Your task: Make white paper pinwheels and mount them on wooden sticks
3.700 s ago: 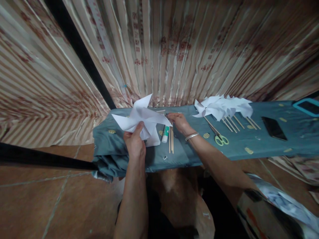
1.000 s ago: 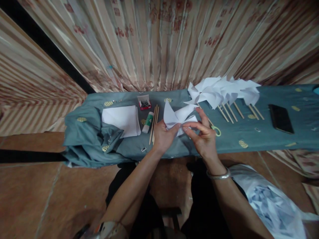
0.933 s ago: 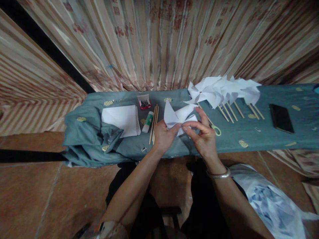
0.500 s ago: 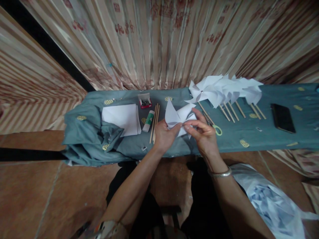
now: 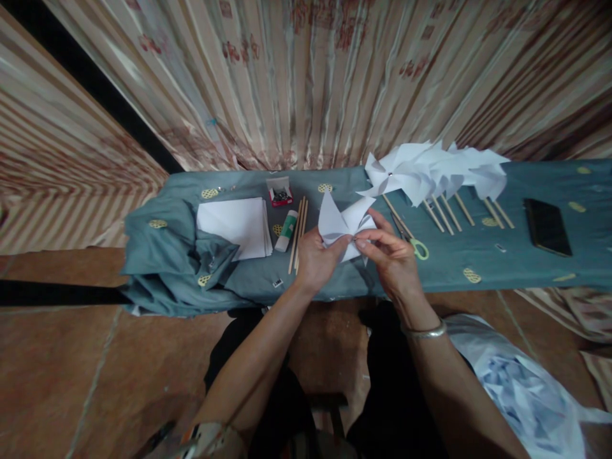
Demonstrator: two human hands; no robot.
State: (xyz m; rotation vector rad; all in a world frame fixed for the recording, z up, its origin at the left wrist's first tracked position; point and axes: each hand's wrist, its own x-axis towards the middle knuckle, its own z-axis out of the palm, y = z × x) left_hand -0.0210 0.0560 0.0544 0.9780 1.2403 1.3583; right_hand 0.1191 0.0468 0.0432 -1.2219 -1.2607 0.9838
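Note:
A white paper pinwheel [image 5: 348, 220], its corners curled in to the middle, is held between both hands over the front of the cloth-covered table. My left hand [image 5: 319, 260] grips it from the left, thumb pressed near the centre. From the right, my right hand [image 5: 393, 255] pinches the folded paper at the centre with thumb and index finger. Whether a pin sits there is hidden by the fingers. Scissors [image 5: 419, 248] with light green handles lie just beyond my right hand. Wooden sticks [image 5: 297, 236] lie left of the pinwheel, beside a glue stick [image 5: 286, 231].
A stack of white paper [image 5: 234, 229] and a small red box of metal pins [image 5: 280, 192] are on the left. Finished pinwheels on sticks [image 5: 430, 169] overlap at the back right, near a black phone [image 5: 547, 226]. A plastic bag of paper [image 5: 521, 389] stands on the floor.
Both hands keep nearly the same hold on the pinwheel. The view has shifted slightly; nothing has been taken up or let go.

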